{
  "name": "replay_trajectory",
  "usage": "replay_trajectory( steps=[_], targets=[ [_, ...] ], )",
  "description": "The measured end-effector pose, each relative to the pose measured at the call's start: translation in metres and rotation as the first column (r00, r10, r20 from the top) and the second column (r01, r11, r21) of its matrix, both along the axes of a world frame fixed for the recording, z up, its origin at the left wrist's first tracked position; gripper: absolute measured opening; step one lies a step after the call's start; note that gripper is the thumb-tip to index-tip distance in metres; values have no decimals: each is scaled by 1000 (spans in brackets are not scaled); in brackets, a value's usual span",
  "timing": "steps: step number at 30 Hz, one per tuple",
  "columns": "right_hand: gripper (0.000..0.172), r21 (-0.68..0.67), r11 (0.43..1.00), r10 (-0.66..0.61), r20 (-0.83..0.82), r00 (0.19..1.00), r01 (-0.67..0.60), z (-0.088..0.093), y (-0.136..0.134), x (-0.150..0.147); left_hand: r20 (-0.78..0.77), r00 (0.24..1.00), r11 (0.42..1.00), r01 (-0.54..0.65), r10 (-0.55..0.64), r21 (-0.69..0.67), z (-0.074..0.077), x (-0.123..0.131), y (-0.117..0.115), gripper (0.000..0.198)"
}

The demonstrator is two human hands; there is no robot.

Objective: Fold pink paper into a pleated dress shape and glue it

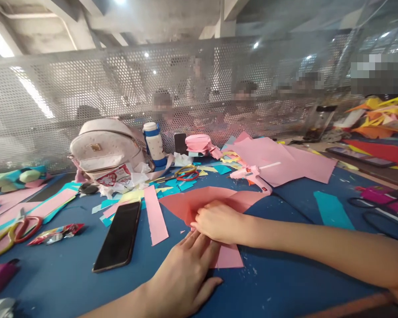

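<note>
A large sheet of pink paper (215,196) lies in front of me on the blue table, its far part raised and bent. My right hand (220,222) is closed on the near part of the sheet, its fingers curled and their tips partly hidden. Just below it, my left hand (189,269) presses down flat, with the fingers stretched out and the thumb apart. The fingertips of both hands meet over the paper. A lighter pink piece (228,257) shows from under my hands; whether it belongs to the same sheet I cannot tell.
A pink glue gun (252,176) with a cord lies behind the sheet. Left of my hands are a black phone (117,236) and a pink strip (155,215). Scissors (18,232) lie far left. A backpack (106,148) and a bottle (154,143) stand behind.
</note>
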State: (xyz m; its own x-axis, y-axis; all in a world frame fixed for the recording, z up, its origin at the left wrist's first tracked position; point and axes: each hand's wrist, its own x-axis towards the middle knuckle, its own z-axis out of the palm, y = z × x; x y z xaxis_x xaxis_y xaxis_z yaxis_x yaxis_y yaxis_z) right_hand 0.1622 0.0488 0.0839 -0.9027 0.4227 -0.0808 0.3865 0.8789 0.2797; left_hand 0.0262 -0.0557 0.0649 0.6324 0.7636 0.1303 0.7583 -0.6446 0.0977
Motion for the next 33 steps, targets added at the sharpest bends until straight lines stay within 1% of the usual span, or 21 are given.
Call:
replay_trajectory(
  steps=[1, 3, 5, 6, 7, 9, 10, 11, 13, 15, 18, 20, 23, 26, 28, 31, 33],
  targets=[
    [34, -1, 1000, 8, -1, 1000, -8, -2, 0, 2, -7, 1000, 999, 7, -6, 37, -1, 0, 0, 52],
    [26, 20, 1000, 19, -13, 1000, -19, -8, -1, 5, -36, 999, 984, 21, -15, 177, -3, 0, -1, 46],
    [15, 61, 998, 21, -32, 999, -19, -17, -3, 7, -72, 997, 937, 15, 11, 348, -5, -2, 0, 30],
    [12, 79, 997, 22, -42, 999, -19, -22, -4, 8, -88, 995, 910, -8, 48, 415, -5, -4, 1, 24],
    [10, 94, 995, 24, -45, 999, -20, -26, -5, 8, -101, 990, 888, -45, 102, 457, -4, -6, 2, 22],
    [9, 120, 993, 26, -34, 999, -21, -31, -6, 8, -123, 969, 864, -130, 215, 486, -2, -11, 7, 18],
    [10, 134, 991, 28, -25, 999, -24, -32, -6, 8, -125, 960, 859, -161, 251, 487, -1, -14, 9, 16],
    [11, 145, 989, 30, -18, 999, -27, -32, -7, 8, -121, 957, 859, -175, 263, 481, 0, -17, 12, 14],
    [13, 139, 990, 38, -21, 999, -35, -30, -7, 9, -97, 969, 875, -160, 228, 458, 0, -21, 17, 14],
    [12, 99, 994, 55, -49, 997, -50, -28, -7, 11, -71, 980, 900, -139, 183, 414, -1, -23, 20, 15],
    [10, 62, 996, 71, -91, 993, -65, -24, -6, 13, -2, 981, 940, -185, 193, 288, -6, -25, 22, 20],
    [10, 58, 996, 67, -86, 994, -62, -22, -6, 14, 59, 977, 960, -212, 205, 184, -9, -26, 23, 26],
    [12, 58, 997, 47, -61, 997, -44, -22, -7, 14, 133, 974, 977, -193, 181, 88, -14, -28, 23, 36],
    [12, 58, 997, 54, -85, 995, -49, -24, -7, 15, 177, 973, 985, -160, 147, 63, -18, -29, 22, 49],
    [15, 62, 996, 63, -112, 992, -57, -25, -6, 15, 179, 974, 988, -148, 137, 50, -19, -29, 22, 56],
    [22, 76, 996, 55, -123, 991, -46, -23, -7, 15, 160, 978, 990, -138, 132, 33, -18, -30, 22, 60],
    [22, 82, 996, 50, -106, 993, -41, -21, -8, 15, 156, 980, 991, -130, 122, 45, -16, -30, 22, 62]
  ],
)
